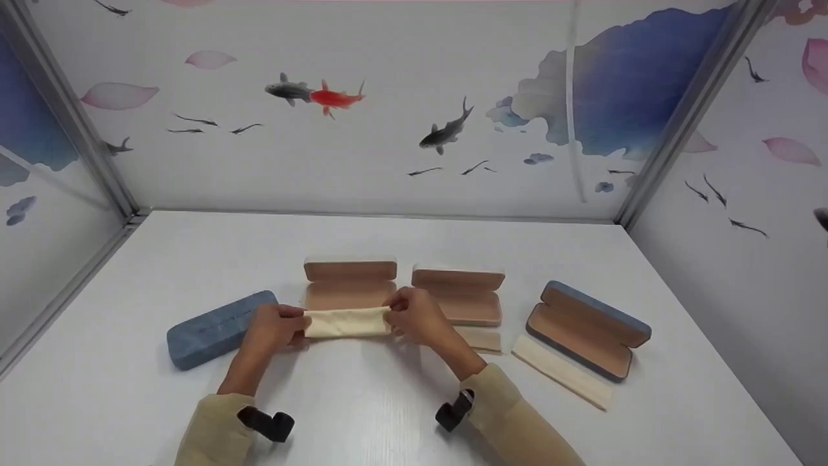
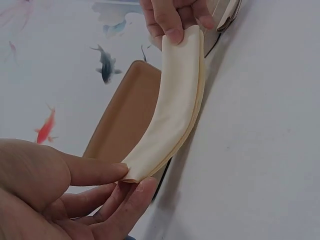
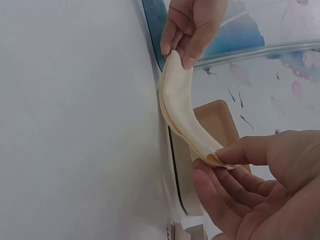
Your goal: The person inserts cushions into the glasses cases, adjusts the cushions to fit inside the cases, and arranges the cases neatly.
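A folded cream cloth (image 1: 346,322) is stretched sideways between both hands. My left hand (image 1: 272,329) pinches its left end between thumb and fingers, and my right hand (image 1: 419,317) pinches the right end the same way. In the left wrist view the cloth (image 2: 180,95) shows several stacked layers along one edge and bows in the middle. Directly behind it is an open glasses case (image 1: 349,294) with a tan lining, its front part hidden by the cloth. Close to my left hand lies a closed blue glasses case (image 1: 217,330).
A second open, tan-lined case (image 1: 475,309) stands behind my right hand, with a folded cloth (image 1: 482,340) before it, partly hidden. Farther right are an open blue case (image 1: 582,336) and another folded cloth (image 1: 563,372). Printed panels (image 1: 388,162) border the white table (image 1: 375,414).
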{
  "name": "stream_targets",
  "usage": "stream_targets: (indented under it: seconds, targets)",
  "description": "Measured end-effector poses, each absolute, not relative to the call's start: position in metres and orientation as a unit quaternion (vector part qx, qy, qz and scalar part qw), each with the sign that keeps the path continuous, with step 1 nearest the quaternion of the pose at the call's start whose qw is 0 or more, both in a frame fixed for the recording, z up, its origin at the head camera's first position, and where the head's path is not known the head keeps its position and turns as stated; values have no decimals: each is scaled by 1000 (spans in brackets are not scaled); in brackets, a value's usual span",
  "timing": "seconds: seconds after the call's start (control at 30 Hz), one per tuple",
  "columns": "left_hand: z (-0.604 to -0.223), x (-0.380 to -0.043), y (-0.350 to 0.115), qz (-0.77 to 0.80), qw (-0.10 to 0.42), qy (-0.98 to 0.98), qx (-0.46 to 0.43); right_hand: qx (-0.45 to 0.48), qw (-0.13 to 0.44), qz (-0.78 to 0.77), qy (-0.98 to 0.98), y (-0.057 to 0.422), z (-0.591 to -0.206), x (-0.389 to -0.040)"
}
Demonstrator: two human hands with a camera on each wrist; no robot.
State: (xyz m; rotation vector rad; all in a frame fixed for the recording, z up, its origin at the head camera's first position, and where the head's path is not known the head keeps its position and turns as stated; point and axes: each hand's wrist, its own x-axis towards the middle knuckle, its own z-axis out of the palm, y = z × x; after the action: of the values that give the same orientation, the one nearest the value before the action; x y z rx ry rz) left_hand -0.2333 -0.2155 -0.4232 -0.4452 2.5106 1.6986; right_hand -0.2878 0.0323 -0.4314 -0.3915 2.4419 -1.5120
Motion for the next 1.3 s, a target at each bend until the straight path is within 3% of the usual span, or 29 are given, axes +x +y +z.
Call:
stream_targets:
  seconds: [1.3]
  targets:
    - [-418, -238, -216, 566, 12, 810, -153, -86, 136, -615, 772, 38, -432, -299]
